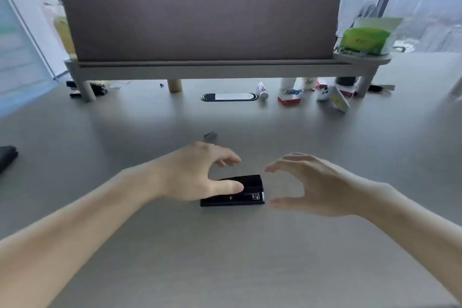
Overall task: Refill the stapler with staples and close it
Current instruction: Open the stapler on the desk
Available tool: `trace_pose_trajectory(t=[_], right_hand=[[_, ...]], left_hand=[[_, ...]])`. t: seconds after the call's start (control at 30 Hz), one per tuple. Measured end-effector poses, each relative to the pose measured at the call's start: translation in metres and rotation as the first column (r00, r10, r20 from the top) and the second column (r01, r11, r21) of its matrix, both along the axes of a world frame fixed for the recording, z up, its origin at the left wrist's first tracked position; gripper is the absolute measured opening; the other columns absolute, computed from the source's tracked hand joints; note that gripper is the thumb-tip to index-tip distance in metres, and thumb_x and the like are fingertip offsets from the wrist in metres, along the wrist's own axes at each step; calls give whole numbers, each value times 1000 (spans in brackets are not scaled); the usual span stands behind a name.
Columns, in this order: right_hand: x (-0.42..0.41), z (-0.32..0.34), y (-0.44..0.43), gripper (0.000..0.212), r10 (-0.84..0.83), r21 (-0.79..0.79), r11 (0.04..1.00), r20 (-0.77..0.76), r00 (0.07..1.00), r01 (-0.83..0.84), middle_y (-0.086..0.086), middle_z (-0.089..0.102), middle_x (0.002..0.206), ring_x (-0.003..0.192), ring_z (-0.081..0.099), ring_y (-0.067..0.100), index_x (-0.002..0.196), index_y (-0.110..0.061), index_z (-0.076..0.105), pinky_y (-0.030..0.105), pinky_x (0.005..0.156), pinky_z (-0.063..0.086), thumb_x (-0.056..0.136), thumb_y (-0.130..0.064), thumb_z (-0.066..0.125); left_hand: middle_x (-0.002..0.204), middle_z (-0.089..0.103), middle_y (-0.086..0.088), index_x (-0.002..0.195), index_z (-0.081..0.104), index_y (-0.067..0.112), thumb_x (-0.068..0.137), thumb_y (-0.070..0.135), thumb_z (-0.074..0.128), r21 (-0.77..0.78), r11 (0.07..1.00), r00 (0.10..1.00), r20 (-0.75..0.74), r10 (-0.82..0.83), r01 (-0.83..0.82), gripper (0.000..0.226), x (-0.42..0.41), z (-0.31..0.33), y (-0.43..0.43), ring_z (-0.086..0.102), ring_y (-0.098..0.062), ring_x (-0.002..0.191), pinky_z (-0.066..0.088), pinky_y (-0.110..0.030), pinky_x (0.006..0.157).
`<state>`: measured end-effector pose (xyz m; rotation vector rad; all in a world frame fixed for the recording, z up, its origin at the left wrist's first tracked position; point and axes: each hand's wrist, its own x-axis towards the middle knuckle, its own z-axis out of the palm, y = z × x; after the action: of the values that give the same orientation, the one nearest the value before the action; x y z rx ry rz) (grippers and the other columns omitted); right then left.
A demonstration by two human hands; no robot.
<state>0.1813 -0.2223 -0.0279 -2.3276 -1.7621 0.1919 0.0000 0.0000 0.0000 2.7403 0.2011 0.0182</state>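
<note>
A small black stapler [250, 191] lies flat on the grey desk [225, 257], its metal front end pointing right. My left hand [197, 172] hovers over its left half, thumb resting on the top, fingers spread above the far side. My right hand [310, 182] is just to the right of the stapler, curved open with a gap between thumb and fingers, not touching it. A small grey strip of staples [210, 135] lies on the desk beyond my left hand.
A brown padded divider [200, 25] on a white shelf spans the back. Under it lie a tube [262, 91], a red box [288, 100], a white card [340, 101] and a cable grommet [229, 97]. A black object [7, 157] sits at the left edge.
</note>
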Motion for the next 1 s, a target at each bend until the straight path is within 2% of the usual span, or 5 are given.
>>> trace_pose_trajectory(t=[0.3,0.4,0.6,0.73,1.0], right_hand=[[-30,-52,11,13,-32,293,954,-133,991,70,-11,65,103,98,59,9,94,-34,68,25,86,48,92,-45,73],[-36,-56,15,22,-56,359,923,-228,972,137,-14,62,91,90,56,3,80,-47,61,14,78,39,91,-38,78],[-31,-59,14,8,-45,381,910,-302,952,164,-12,69,96,93,62,5,89,-32,79,12,79,41,87,-38,83],[-28,-62,16,18,-67,391,903,-285,956,180,-14,70,98,90,59,-9,95,-27,82,3,80,37,83,-40,87],[-28,-62,17,18,-72,392,899,-309,948,196,-16,68,97,88,59,-8,96,-26,82,5,79,38,83,-38,87]], left_hand=[[96,75,13,110,70,31,92,36,74,-34,996,990,116,80,-77,19,-11,-42,-22,68,-8,87,55,-30,80],[98,74,11,109,68,30,90,42,73,-70,993,973,206,103,-90,22,-4,-45,-37,68,-11,89,55,-33,81],[101,73,13,107,62,28,94,52,65,12,986,918,368,148,-164,27,11,-59,-58,67,-13,90,53,-34,79],[89,71,6,104,62,19,101,33,64,-376,922,818,499,286,-93,15,4,-56,-44,66,-9,83,47,-19,77],[98,74,-7,103,57,20,106,41,40,-662,750,626,591,509,14,27,-35,-67,-12,70,-32,93,56,-43,89]])
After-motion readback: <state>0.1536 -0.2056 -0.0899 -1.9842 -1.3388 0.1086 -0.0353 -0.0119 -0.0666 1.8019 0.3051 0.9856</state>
